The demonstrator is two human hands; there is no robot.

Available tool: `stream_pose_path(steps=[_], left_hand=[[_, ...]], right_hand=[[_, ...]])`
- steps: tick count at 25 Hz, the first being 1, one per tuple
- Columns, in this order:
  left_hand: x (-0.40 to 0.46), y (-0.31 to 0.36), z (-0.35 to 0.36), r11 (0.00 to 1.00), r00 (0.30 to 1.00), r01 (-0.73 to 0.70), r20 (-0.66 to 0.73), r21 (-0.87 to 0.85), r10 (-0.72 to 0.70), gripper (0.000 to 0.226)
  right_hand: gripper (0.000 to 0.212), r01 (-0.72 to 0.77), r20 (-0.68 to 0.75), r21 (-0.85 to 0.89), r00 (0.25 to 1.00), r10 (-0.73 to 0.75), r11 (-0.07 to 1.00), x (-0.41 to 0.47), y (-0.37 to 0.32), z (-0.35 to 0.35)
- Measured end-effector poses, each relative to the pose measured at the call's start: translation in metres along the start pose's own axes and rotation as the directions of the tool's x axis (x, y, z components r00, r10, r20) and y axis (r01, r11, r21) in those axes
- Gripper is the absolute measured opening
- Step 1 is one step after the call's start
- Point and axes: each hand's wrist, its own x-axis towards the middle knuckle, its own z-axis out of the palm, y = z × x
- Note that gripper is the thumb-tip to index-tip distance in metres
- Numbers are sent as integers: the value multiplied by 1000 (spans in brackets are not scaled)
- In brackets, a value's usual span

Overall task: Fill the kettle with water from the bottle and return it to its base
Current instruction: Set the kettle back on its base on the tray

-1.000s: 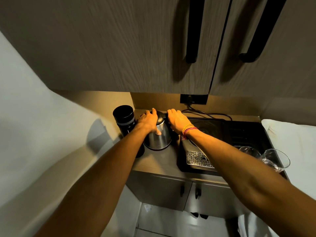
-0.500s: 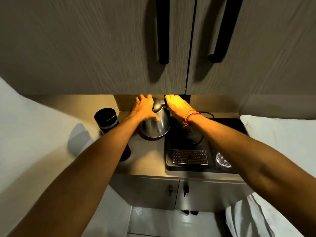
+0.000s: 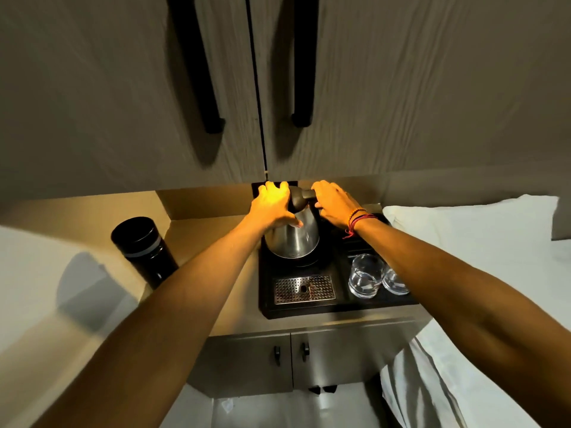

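1. Wood-grain cabinet doors fill the upper part of the view, and below them a narrow counter [image 3: 197, 273] is seen with a black tray [image 3: 309, 310] at its right end and white bedding beyond its right edge.
2. One steel kettle [image 3: 295, 242] is seen over the round base [image 3: 304, 261] at the back-left corner of the tray; whether it is fully seated cannot be told, as the joint is in shadow.
3. The kettle's body and lid are clasped from the left by the left hand [image 3: 272, 206], fingers curled over the top.
4. The kettle's dark handle is gripped by the right hand [image 3: 332, 203], closed around it near the lid.
5. The last step is judged to be in hand: the kettle is being set on its base.
6. The next move is judged to call for the kettle to be lowered squarely until it sits level, after which both hands may be released.
7. One dark bottle [image 3: 143, 250] is counted, standing capped at the counter's left end, well apart from the kettle.
8. Two clear glasses [image 3: 366, 276] are counted, side by side at the tray's front-right corner, and one perforated drip grate [image 3: 304, 289] along the tray's front edge.
9. Two long black handles are counted on the upper doors and two small knobs on the lower doors.
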Motion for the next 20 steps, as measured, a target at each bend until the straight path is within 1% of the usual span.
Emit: stream_pose_path(steps=[5,10,15,16,18,20], left_hand=[[10,15,-2,998,999,-9,54,58,6,96],[10,17,5,997,998,-13,58,75,9,92],[15,16,8,994,997,-38,77,99,30,96],[15,16,10,994,997,-43,75,98,36,98],[12,12,15,992,998,-59,43,113,54,105],[4,7,27,983,995,-83,-35,164,90,109]], right_hand=[[24,-32,42,65,999,30,997,-6,13,-4],[18,21,80,47,996,-25,999,-8,21,-3],[25,-13,39,145,999,8,989,-16,26,3],[29,-27,30,159,999,22,987,-18,26,3],[49,-66,8,188,998,66,980,-26,26,7],[64,-142,-27,222,988,152,965,-40,26,14]])
